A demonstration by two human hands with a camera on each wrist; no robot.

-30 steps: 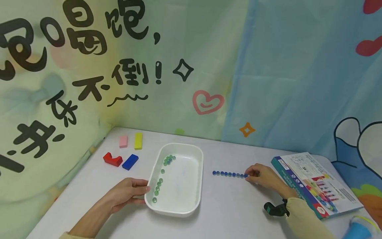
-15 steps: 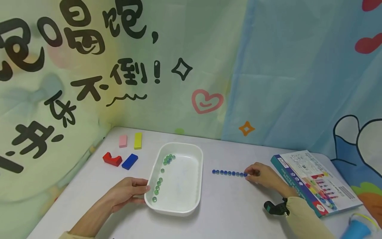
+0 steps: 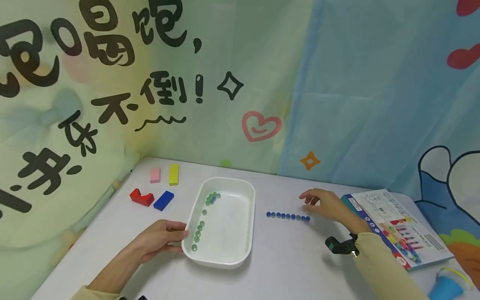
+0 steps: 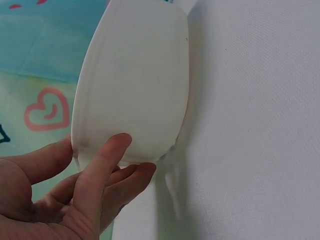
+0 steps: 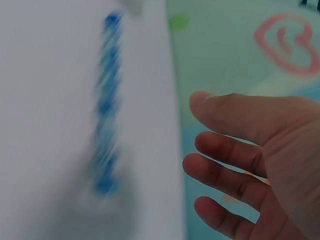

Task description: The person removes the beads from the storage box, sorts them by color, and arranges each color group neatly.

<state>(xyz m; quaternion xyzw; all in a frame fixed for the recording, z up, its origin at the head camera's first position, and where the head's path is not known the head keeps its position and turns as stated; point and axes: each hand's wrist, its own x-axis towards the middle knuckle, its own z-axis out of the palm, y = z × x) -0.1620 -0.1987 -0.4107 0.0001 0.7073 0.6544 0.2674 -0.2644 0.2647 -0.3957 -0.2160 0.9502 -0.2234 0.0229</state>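
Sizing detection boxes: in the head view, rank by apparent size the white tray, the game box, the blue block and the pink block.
1. white tray
2. game box, though its nearer position makes this unsure
3. blue block
4. pink block, close to the blue one and farther away, so unsure

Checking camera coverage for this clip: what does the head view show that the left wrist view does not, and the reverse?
Only the head view shows the green marbles inside the tray, the row of blue marbles, the right hand open above that row, the coloured blocks and the box. Only the left wrist view shows the tray's outer wall up close, with fingers against it. Both show the left hand holding the white tray on the table.
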